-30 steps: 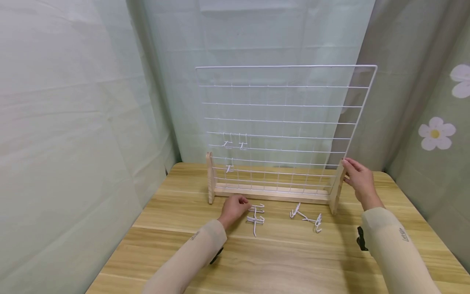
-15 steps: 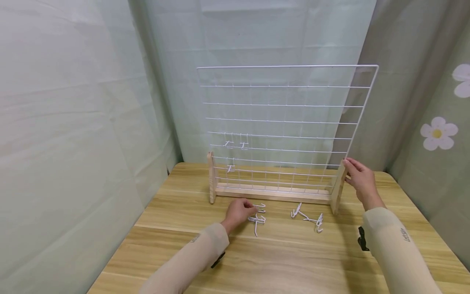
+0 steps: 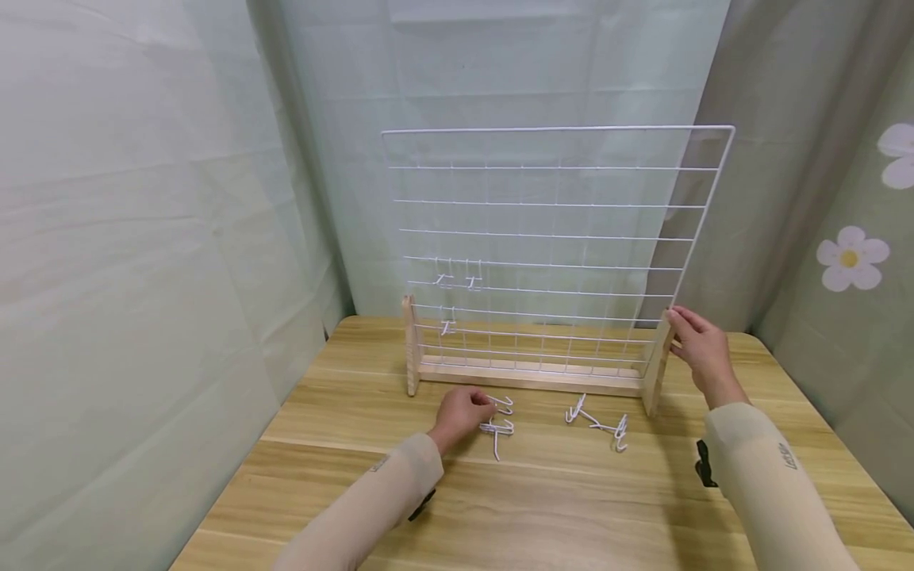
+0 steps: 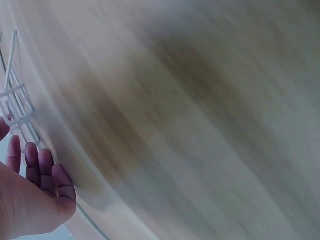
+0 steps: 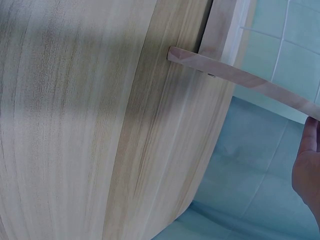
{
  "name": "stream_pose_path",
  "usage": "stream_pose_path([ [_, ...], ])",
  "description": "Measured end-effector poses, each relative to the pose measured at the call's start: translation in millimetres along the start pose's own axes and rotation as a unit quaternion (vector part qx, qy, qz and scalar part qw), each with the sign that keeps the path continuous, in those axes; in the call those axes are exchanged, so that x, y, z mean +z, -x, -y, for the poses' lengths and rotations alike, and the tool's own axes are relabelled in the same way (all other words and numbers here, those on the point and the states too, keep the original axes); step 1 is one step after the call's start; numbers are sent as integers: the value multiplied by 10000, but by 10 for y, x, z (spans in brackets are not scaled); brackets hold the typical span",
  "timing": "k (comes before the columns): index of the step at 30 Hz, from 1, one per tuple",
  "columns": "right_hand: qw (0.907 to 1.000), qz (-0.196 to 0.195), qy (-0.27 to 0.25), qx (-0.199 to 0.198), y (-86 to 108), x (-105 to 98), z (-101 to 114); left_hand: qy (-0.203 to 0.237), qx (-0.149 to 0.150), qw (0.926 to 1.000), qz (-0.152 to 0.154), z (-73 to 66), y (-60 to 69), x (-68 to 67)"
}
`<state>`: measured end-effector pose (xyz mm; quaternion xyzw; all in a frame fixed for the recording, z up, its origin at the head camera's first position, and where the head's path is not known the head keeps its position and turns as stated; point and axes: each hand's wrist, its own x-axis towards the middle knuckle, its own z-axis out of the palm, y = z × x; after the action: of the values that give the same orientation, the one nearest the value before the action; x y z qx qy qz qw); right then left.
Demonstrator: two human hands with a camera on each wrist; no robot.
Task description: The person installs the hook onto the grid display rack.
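A white wire grid rack (image 3: 557, 236) stands upright in a wooden base (image 3: 528, 374) on the table. My right hand (image 3: 701, 357) pinches the top of the base's right upright (image 3: 655, 373); the right wrist view shows the fingers (image 5: 308, 140) at that upright's end. In front of the base, my left hand (image 3: 460, 414) pinches a white wire hook (image 3: 504, 403), partly hidden by the fingers. In the left wrist view, thumb and index finger meet the hook's wire (image 4: 19, 107). Another white hook (image 3: 497, 428) lies just below it.
Two more white hooks (image 3: 580, 408) (image 3: 620, 434) lie on the table to the right. Three hooks (image 3: 447, 325) (image 3: 474, 282) (image 3: 443, 279) hang on the grid's lower left. A pale curtain (image 3: 178, 238) surrounds the wooden table (image 3: 543, 507).
My left hand has moved right onto the upper hook and then slightly back left, and that hook now lies slanted. The right hand keeps its hold on the upright.
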<state>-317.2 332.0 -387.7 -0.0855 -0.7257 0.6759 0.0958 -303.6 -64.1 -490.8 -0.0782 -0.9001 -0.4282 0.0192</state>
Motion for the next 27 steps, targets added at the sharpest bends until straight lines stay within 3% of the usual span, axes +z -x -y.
stream_pose_path([
  [9,10000,-9,-52,14,1,-8,5,109,-99,9999,-57,39,-4,-67],
  [18,9996,-16,-297,-25,24,-15,5,-238,119,9996,59,-34,21,-19],
  [27,10000,-47,2,-14,5,-3,3,-408,-65,9990,-193,97,-24,-119],
])
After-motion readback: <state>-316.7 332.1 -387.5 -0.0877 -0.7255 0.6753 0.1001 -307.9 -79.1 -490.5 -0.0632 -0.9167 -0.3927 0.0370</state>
